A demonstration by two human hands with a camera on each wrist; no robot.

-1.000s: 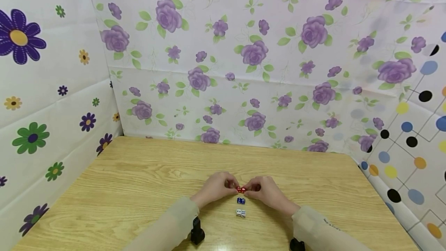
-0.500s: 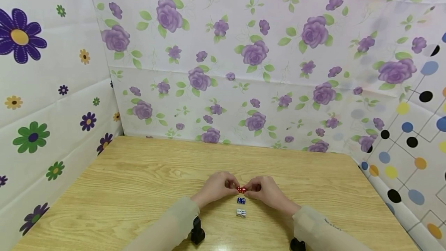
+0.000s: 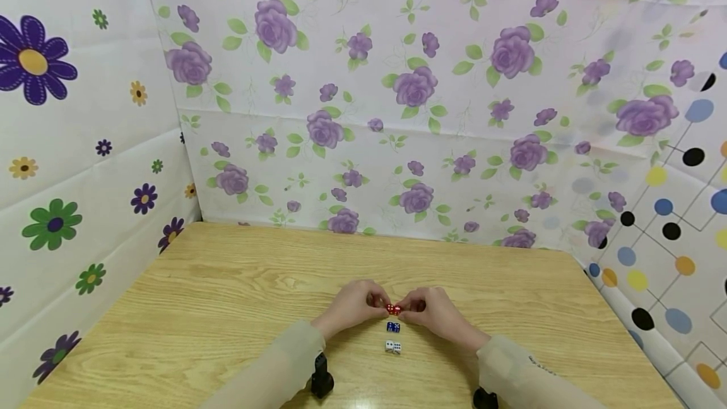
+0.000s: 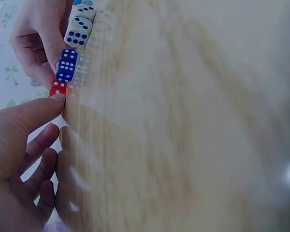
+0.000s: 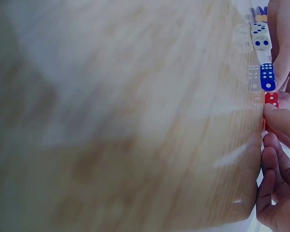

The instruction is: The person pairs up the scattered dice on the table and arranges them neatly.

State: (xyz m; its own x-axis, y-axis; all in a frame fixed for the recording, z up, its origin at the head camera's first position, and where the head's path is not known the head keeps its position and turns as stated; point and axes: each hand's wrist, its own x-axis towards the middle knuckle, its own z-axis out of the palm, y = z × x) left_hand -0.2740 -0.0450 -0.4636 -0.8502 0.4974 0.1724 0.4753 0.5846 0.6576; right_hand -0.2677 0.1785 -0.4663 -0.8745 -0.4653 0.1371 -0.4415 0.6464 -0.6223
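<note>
Two red dice (image 3: 394,309) sit side by side on the wooden table. My left hand (image 3: 355,306) pinches the left one between thumb and fingers; from the other side my right hand (image 3: 436,312) pinches the right one. Just nearer to me lies a pair of blue dice (image 3: 393,327), touching each other. Closer still is a pair of white dice (image 3: 393,347). In the left wrist view the red dice (image 4: 58,88) are partly covered by the thumb. The right wrist view shows a red die (image 5: 271,99) beyond the right thumb, behind the blue dice (image 5: 267,77).
The wooden table (image 3: 255,283) reaches back to a floral cloth (image 3: 363,144). Patterned cloths also hang at the left and right sides. A black wrist camera mount (image 3: 322,379) sits under the left forearm, another (image 3: 484,399) under the right.
</note>
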